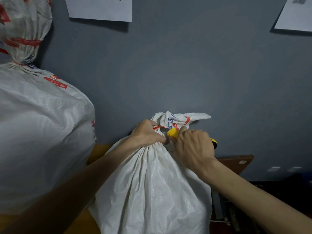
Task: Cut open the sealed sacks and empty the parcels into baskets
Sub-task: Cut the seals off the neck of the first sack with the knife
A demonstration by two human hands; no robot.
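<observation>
Near the middle of the view, low against a plain grey wall (pixel 185 73), stands a white woven plastic sack (pixel 152 191) whose top is gathered into a tight neck, with its loose printed mouth flaring up and to the right above the neck. A thin red tie (pixel 157 127) circles that neck. The left hand (pixel 146 134) has its grip closed round the bunched fabric just under the tie, fingers curled over the far side and thumb on the near side. The right hand (pixel 192 147) is wrapped firmly round a yellow utility knife (pixel 173 133), whose black-and-yellow rear end pokes out to the right of the fist. The knife's short grey blade (pixel 163 130) points left and lies against the neck at the red tie, just beside the left hand's fingers. To the left, a much larger white woven sack (pixel 42 132) with red printed labels fills the near-left side, its neck bound in red, and another taped white sack (pixel 25 27) sits above it in the far-left corner. A yellow surface (pixel 99 152) shows between the two sacks. Two white paper sheets (pixel 99 9) (pixel 297 14) hang on the wall at the top, and a brown flat cardboard piece (pixel 236 162) leans behind the right forearm.
</observation>
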